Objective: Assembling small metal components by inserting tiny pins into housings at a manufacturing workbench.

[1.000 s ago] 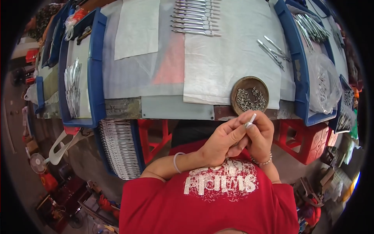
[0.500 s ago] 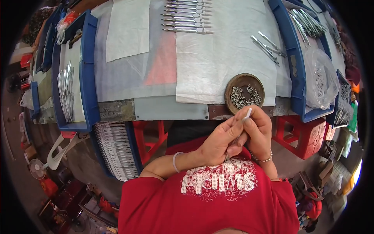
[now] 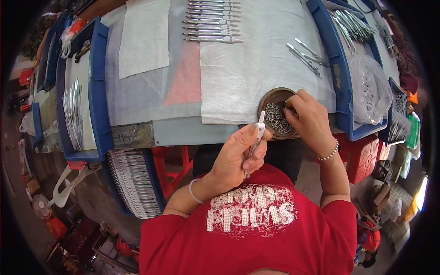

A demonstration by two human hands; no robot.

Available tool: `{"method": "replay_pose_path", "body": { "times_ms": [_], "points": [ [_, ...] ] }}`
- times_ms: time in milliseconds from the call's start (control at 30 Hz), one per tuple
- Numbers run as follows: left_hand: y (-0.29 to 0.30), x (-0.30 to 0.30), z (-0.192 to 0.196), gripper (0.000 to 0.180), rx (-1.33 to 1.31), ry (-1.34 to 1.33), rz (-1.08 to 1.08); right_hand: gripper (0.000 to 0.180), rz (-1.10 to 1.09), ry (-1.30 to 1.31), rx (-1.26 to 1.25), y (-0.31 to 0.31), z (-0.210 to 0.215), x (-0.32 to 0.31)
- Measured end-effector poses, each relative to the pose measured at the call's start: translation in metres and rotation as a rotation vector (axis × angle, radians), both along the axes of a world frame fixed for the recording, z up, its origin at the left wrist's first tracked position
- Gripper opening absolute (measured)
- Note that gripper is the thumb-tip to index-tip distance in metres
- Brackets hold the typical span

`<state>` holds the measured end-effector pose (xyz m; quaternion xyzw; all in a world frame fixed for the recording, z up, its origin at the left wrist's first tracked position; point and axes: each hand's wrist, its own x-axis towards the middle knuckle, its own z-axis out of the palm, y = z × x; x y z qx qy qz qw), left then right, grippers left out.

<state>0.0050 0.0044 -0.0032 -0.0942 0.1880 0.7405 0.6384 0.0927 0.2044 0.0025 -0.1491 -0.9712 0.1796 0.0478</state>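
In front of my chest, my left hand [image 3: 234, 158] is closed around a metal drawing compass [image 3: 260, 130], its pale handle end pointing up and away. My right hand [image 3: 311, 120] reaches over a round brown bowl [image 3: 266, 101], thumb and fingertips bent together at the small metal screws [image 3: 276, 119] inside. What those fingertips pinch, if anything, is too small to see. Beyond the bowl, a few loose compass parts [image 3: 306, 60] lie on the white sheet. A neat row of compasses [image 3: 213, 33] is laid out at the far middle.
Blue trays flank the work surface: the left one [image 3: 95, 91] has slim metal parts, the right one [image 3: 341, 87] has metal parts and a clear plastic bag [image 3: 370, 91]. Below the table's left edge sits a crate of stacked compasses [image 3: 133, 181]. Red stools [image 3: 362, 158] stand underneath.
My hands have come apart. The right has moved away to the bowl, while the left stays before my chest with the compass, which now shows more clearly.
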Motion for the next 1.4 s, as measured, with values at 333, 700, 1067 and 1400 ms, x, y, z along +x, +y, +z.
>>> {"method": "replay_pose_path", "body": {
  "times_ms": [333, 700, 1067, 1400],
  "points": [
    [0.001, -0.003, -0.002, 0.03, 0.004, 0.005, -0.027, 0.009, -0.039, -0.059, -0.006, -0.006, -0.001, -0.013],
    [0.008, -0.003, 0.0, 0.035, -0.008, -0.032, -0.098, 0.006, 0.0, 0.073, -1.129, -0.027, 0.03, -0.011],
    [0.012, 0.002, 0.003, 0.024, -0.148, 0.123, -0.107, 0.012, -0.115, -0.076, -1.004, -0.031, 0.04, -0.007],
    [0.013, 0.006, -0.004, 0.031, -0.08, 0.017, -0.18, 0.01, 0.018, 0.039, -1.494, -0.026, 0.012, 0.0]
  ]
}}
